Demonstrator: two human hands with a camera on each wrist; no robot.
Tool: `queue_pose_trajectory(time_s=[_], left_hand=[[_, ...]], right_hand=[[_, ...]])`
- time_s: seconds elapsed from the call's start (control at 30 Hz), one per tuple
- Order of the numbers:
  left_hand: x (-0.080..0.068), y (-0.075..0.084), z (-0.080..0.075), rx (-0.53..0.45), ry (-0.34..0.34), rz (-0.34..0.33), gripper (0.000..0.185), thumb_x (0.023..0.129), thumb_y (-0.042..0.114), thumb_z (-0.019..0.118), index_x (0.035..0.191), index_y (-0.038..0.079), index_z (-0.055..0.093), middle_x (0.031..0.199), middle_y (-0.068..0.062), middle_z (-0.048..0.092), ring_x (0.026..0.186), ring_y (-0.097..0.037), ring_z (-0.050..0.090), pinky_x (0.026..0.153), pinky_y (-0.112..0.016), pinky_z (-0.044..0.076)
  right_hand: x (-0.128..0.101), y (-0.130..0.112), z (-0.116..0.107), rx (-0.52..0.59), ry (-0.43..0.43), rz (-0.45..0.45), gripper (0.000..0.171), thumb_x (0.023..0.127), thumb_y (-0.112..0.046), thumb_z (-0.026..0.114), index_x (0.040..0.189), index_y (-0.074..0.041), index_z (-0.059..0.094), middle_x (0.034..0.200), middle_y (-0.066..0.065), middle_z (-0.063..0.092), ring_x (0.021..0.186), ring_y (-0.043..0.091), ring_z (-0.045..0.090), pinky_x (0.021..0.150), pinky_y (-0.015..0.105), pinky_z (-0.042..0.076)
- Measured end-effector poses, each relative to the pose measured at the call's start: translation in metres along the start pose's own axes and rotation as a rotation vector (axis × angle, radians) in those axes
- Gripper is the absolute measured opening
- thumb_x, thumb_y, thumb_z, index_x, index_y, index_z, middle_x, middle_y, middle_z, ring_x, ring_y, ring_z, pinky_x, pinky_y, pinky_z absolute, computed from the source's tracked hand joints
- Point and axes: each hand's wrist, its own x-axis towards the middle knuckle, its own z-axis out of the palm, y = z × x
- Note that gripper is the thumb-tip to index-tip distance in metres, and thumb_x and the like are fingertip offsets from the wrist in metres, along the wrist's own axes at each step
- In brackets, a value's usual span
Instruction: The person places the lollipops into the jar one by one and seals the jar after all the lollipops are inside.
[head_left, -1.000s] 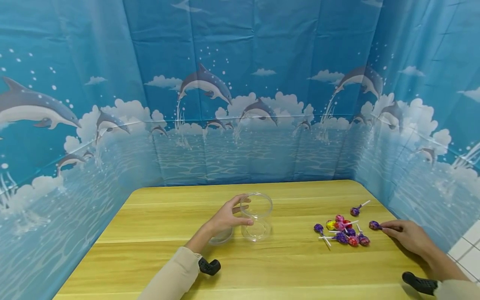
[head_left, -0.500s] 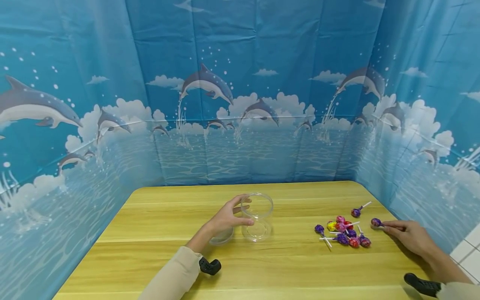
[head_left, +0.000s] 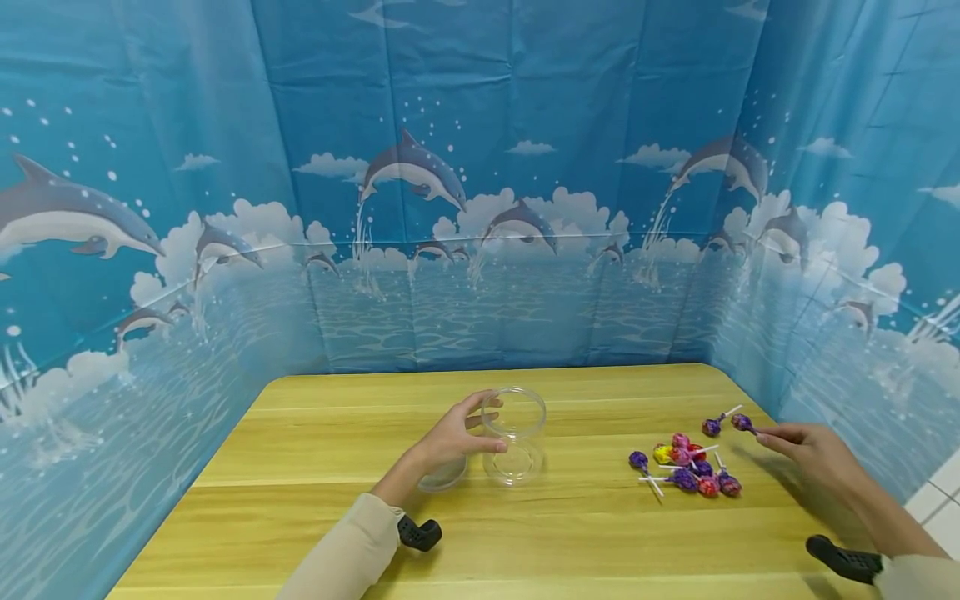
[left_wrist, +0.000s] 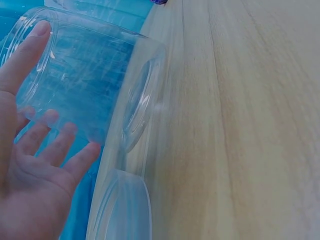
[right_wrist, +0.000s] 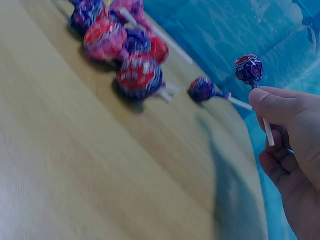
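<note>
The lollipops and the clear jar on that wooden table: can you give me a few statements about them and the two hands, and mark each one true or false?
1. The right hand pinches a purple lollipop by its stick. True.
2. The clear jar already has lollipops inside. False: it is empty.
3. The left hand holds the jar. True.
4. The pile of lollipops lies to the left of the jar. False: it lies to its right, between the jar and the right hand.
5. The jar lies on its side. False: it stands upright on the table, mouth up.
</note>
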Motion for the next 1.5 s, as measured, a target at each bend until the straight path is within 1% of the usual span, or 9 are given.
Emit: queue_pose_trajectory(time_s=[0.07, 0.17, 0.47, 0.67, 0.8, 0.9, 1.07, 1.3, 1.5], left_hand=[[0.0, -0.001, 0.0, 0.0, 0.002, -0.001, 0.083, 0.094, 0.026, 0.08, 0.162, 0.023, 0.033, 0.16, -0.018, 0.036, 0.146, -0.034, 0.039, 0.104, -0.041, 0.052], [0.0, -0.001, -0.001, -0.001, 0.004, -0.005, 0.083, 0.094, 0.026, 0.08, 0.162, 0.024, 0.034, 0.16, -0.015, 0.037, 0.146, -0.033, 0.04, 0.104, -0.042, 0.052], [-0.001, 0.0, 0.0, 0.005, 0.008, -0.011, 0.083, 0.093, 0.028, 0.081, 0.161, 0.026, 0.035, 0.159, -0.012, 0.04, 0.146, -0.034, 0.04, 0.103, -0.042, 0.052], [-0.002, 0.0, 0.001, 0.008, 0.015, -0.009, 0.081, 0.094, 0.023, 0.08, 0.161, 0.024, 0.035, 0.159, -0.013, 0.04, 0.146, -0.036, 0.039, 0.103, -0.042, 0.052], [-0.001, -0.001, 0.0, 0.014, 0.019, -0.012, 0.08, 0.095, 0.022, 0.08, 0.161, 0.024, 0.035, 0.157, -0.01, 0.042, 0.145, -0.034, 0.041, 0.103, -0.041, 0.052], [0.0, -0.002, 0.0, 0.014, 0.016, -0.012, 0.079, 0.095, 0.022, 0.08, 0.16, 0.025, 0.036, 0.156, -0.01, 0.042, 0.145, -0.033, 0.042, 0.103, -0.041, 0.053], [0.001, -0.002, 0.0, 0.006, 0.011, -0.009, 0.078, 0.095, 0.021, 0.079, 0.16, 0.024, 0.036, 0.158, -0.015, 0.039, 0.145, -0.033, 0.041, 0.103, -0.041, 0.052], [0.0, -0.001, 0.0, 0.014, 0.013, -0.009, 0.079, 0.094, 0.023, 0.08, 0.161, 0.022, 0.036, 0.157, -0.013, 0.041, 0.145, -0.034, 0.04, 0.104, -0.041, 0.052], [0.0, -0.001, 0.0, 0.012, 0.013, -0.011, 0.082, 0.094, 0.026, 0.081, 0.161, 0.021, 0.035, 0.157, -0.01, 0.042, 0.145, -0.036, 0.04, 0.104, -0.042, 0.052]], right_hand=[[0.003, -0.006, -0.002, 0.008, -0.015, -0.001, 0.046, 0.11, -0.029, 0.054, 0.127, 0.012, 0.066, 0.126, 0.039, 0.06, 0.114, 0.06, 0.054, 0.082, 0.064, 0.054], [0.006, -0.016, -0.001, 0.002, -0.016, -0.017, 0.046, 0.11, -0.03, 0.055, 0.127, 0.01, 0.067, 0.123, 0.035, 0.064, 0.114, 0.059, 0.055, 0.082, 0.064, 0.053], [0.018, -0.049, 0.008, -0.007, 0.004, -0.091, 0.039, 0.108, -0.028, 0.059, 0.124, 0.005, 0.072, 0.118, 0.027, 0.069, 0.107, 0.05, 0.063, 0.078, 0.055, 0.057], [0.029, -0.079, 0.015, 0.042, -0.034, -0.154, 0.037, 0.109, -0.025, 0.059, 0.126, 0.006, 0.07, 0.118, 0.024, 0.07, 0.105, 0.042, 0.065, 0.079, 0.051, 0.058], [0.037, -0.096, 0.019, 0.058, -0.041, -0.172, 0.037, 0.108, -0.025, 0.06, 0.126, 0.005, 0.071, 0.119, 0.023, 0.07, 0.105, 0.038, 0.066, 0.079, 0.05, 0.058], [0.042, -0.104, 0.021, 0.065, -0.043, -0.199, 0.034, 0.107, -0.022, 0.061, 0.125, 0.005, 0.071, 0.119, 0.023, 0.07, 0.104, 0.037, 0.067, 0.079, 0.047, 0.059], [0.046, -0.115, 0.022, 0.076, -0.053, -0.23, 0.031, 0.107, -0.018, 0.062, 0.124, 0.005, 0.072, 0.119, 0.021, 0.07, 0.102, 0.034, 0.068, 0.078, 0.043, 0.06], [0.053, -0.126, 0.024, 0.106, -0.075, -0.25, 0.03, 0.107, -0.02, 0.062, 0.124, 0.003, 0.073, 0.121, 0.021, 0.069, 0.103, 0.034, 0.068, 0.079, 0.046, 0.058], [0.057, -0.14, 0.03, 0.096, -0.084, -0.253, 0.03, 0.106, -0.024, 0.063, 0.123, -0.001, 0.074, 0.118, 0.017, 0.071, 0.103, 0.034, 0.068, 0.081, 0.051, 0.059]])
